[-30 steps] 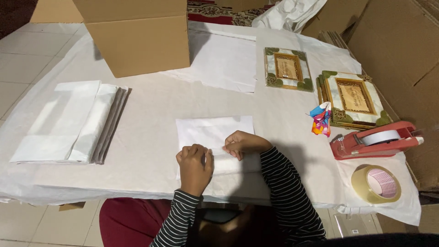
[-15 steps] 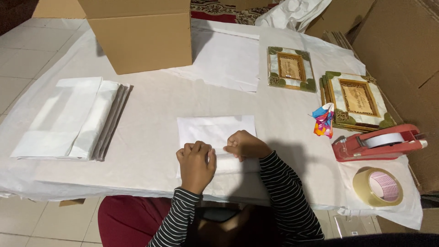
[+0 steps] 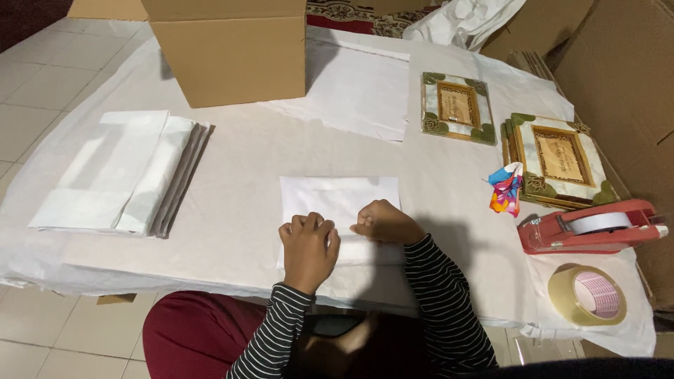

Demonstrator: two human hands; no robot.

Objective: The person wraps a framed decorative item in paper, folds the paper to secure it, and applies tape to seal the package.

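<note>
- The left hand (image 3: 309, 242) and the right hand (image 3: 382, 222) lie side by side, both curled into loose fists, knuckles up, pressing on the near edge of a white paper-wrapped flat parcel (image 3: 340, 200) on the bench (image 3: 239, 175); whether the fingers pinch a fold cannot be told, as they are tucked under.
- The parcel lies just beyond the hands, its near part hidden under them.
- Far beyond the left hand stands a brown cardboard box (image 3: 228, 49), its top cut off by the picture edge.
- Well left of the left hand lies a stack of folded white sheets (image 3: 119, 172).
- Beyond the right hand lie loose white paper (image 3: 358, 88) and a framed picture with green corners (image 3: 458, 107).
- Right of the right hand sit a stack of similar frames (image 3: 558, 158), a small bright multicoloured bundle (image 3: 505, 188), a red tape dispenser (image 3: 586, 228) and a roll of clear tape (image 3: 588, 295).
</note>
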